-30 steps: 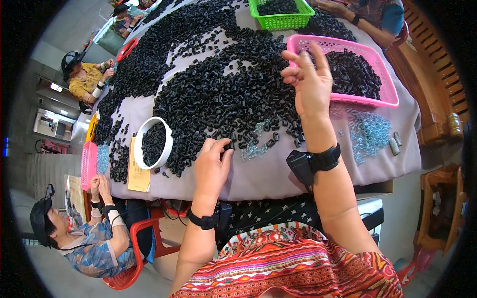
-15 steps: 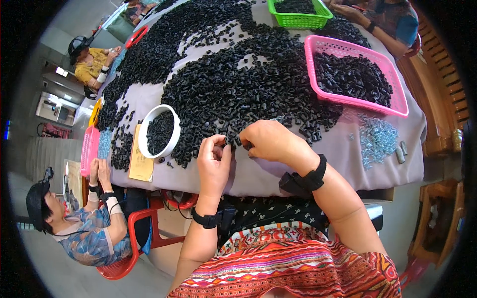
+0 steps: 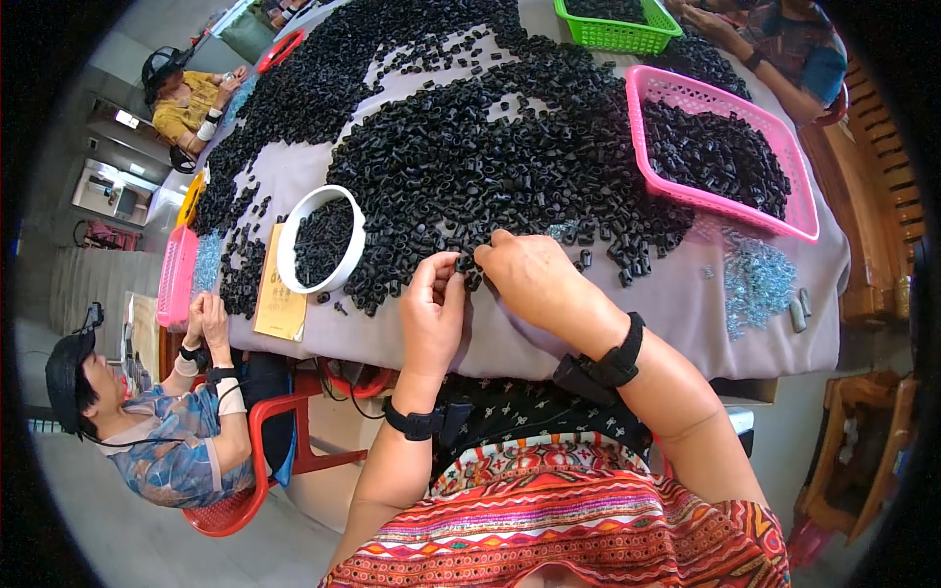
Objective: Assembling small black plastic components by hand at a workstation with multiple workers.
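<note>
My left hand (image 3: 434, 306) is closed in a pinch, with a small black plastic piece (image 3: 462, 265) at its thumb and fingertip. Right against it, my right hand (image 3: 537, 281) is bent over with its fingers curled inward. Its fingertips are mostly hidden behind the hand, so what they grip cannot be made out. Both hands are over the near edge of a wide heap of small black plastic parts (image 3: 490, 167). To the left of my hands is a round white tub (image 3: 360, 240) holding small, thin black parts.
A pink basket (image 3: 642, 132) and a green basket (image 3: 618, 36) hold more black parts. Small clear bluish pieces (image 3: 760, 284) lie at right. A yellow booklet (image 3: 281, 309) lies beside the tub. Co-workers sit around the grey-clothed table (image 3: 608, 348), one close at left (image 3: 181, 441).
My hands have drawn closer, and the right fingers now meet the piece at my left fingertips. The view has shifted slightly, so the table things appear farther right.
</note>
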Demonstrator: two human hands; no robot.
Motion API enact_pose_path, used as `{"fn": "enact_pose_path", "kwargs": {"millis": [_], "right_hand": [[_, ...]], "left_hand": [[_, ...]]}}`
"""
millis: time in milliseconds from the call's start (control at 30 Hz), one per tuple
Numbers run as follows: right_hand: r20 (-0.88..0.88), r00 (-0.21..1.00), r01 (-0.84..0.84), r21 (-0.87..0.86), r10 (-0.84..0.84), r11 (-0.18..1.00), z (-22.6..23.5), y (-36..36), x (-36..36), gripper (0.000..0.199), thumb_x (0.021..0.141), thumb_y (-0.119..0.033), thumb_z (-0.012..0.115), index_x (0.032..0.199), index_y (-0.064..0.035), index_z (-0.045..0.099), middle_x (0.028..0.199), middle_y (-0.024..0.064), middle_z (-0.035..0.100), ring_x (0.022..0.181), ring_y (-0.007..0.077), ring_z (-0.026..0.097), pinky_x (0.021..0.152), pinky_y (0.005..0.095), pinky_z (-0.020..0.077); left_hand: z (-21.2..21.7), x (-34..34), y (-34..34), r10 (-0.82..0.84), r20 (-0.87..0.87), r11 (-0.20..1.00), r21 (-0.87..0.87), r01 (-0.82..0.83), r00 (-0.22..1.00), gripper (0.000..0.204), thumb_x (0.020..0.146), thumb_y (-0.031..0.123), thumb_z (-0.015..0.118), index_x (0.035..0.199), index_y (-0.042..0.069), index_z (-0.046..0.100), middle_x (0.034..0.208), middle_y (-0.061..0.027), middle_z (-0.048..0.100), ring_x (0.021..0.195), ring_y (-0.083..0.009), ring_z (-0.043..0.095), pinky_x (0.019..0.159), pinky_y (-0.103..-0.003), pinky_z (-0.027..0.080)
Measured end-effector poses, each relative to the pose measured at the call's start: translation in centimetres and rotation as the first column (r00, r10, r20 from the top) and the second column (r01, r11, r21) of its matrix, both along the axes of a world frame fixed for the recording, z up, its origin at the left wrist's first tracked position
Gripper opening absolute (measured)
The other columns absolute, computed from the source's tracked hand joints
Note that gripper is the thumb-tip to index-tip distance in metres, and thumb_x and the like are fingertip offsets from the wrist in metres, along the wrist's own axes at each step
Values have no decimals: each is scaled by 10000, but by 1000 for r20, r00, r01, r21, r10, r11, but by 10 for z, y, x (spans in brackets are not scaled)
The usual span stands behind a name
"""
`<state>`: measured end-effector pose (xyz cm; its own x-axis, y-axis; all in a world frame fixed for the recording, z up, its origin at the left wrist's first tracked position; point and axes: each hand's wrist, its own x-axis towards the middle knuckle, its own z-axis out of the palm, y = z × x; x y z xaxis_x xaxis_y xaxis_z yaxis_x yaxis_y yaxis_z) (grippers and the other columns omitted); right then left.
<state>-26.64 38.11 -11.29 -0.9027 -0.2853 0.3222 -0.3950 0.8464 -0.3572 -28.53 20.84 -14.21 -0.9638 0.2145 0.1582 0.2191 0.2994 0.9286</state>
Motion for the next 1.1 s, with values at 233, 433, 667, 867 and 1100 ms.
{"fn": "enact_pose_path", "kwargs": {"millis": [233, 433, 667, 867, 1100], "right_hand": [[8, 1000, 4, -120, -3, 993, -6, 4, -6, 57, 783, -58, 637, 836, -38, 634, 825, 130, 624, 767, 321, 667, 665, 420, 549], [48, 999, 13, -139, -7, 990, -8, 5, -8, 46, 790, -76, 651, 826, -48, 650, 840, 120, 624, 786, 326, 661, 683, 427, 543], [42, 998, -34, -111, 39, 993, -9, 6, -7, 50, 787, -78, 658, 826, -47, 657, 846, 120, 614, 801, 326, 660, 696, 428, 544], [32, 998, -57, -99, 61, 993, -10, 7, -5, 51, 776, -75, 664, 817, -47, 653, 848, 122, 612, 799, 324, 660, 699, 428, 543], [42, 997, -60, -87, 64, 994, -11, 6, -3, 61, 783, -96, 663, 819, -47, 659, 795, 121, 632, 762, 326, 664, 685, 424, 540]], "left_hand": [[-3, 0, 1, 0, -27, 1000, 6, 0, 1000, 214, 923, 15, 600, 1134, 18, 638, 904, -17, 665, 749, -63, 591, 673, -218, 487], [-6, -1, -1, 1, -38, 1000, -9, -2, 999, 224, 919, 0, 593, 1138, 21, 636, 910, -19, 677, 754, -66, 604, 680, -224, 496], [-5, -1, -1, -13, -43, 1000, 17, 13, 999, 272, 922, -34, 559, 1175, 27, 639, 961, -47, 687, 780, -82, 623, 702, -237, 507], [7, 0, -1, -105, -191, 991, -99, 88, 976, 331, 922, -68, 494, 1194, 26, 657, 983, -85, 650, 836, -157, 649, 764, -277, 513], [10, 1, -4, -92, -141, 993, -85, 81, 986, 384, 894, -70, 445, 1184, 37, 674, 942, -80, 625, 803, -163, 615, 769, -281, 506]]}}
